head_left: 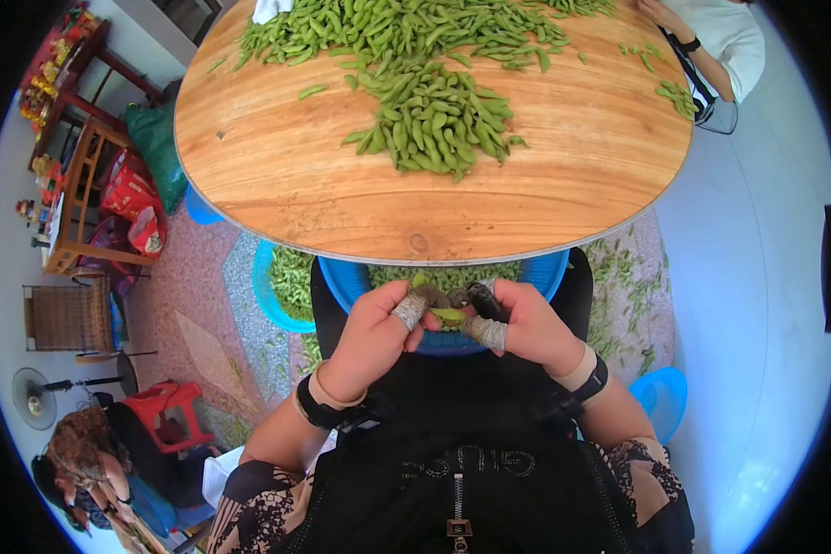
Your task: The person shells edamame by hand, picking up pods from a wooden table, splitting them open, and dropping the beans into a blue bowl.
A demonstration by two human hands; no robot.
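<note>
Both of my hands meet over a blue basin [339, 288] at the table's near edge, with tape wrapped round some fingers. My left hand [371, 334] is closed, its fingertips pinching a green pod [449, 315]. Closed beside it, my right hand [535, 325] has its taped thumb and finger at the pod's other side. Under the hands the basin holds many green beans or pods. On the round wooden table [277, 185] lies a large heap of green pods [434, 125].
A second basin [266, 286] with green contents stands at left on the floor. Another blue basin [665, 402] is at right. A person [729, 46] sits at the table's far right; others are at lower left near a red stool [171, 411] and a fan [33, 399].
</note>
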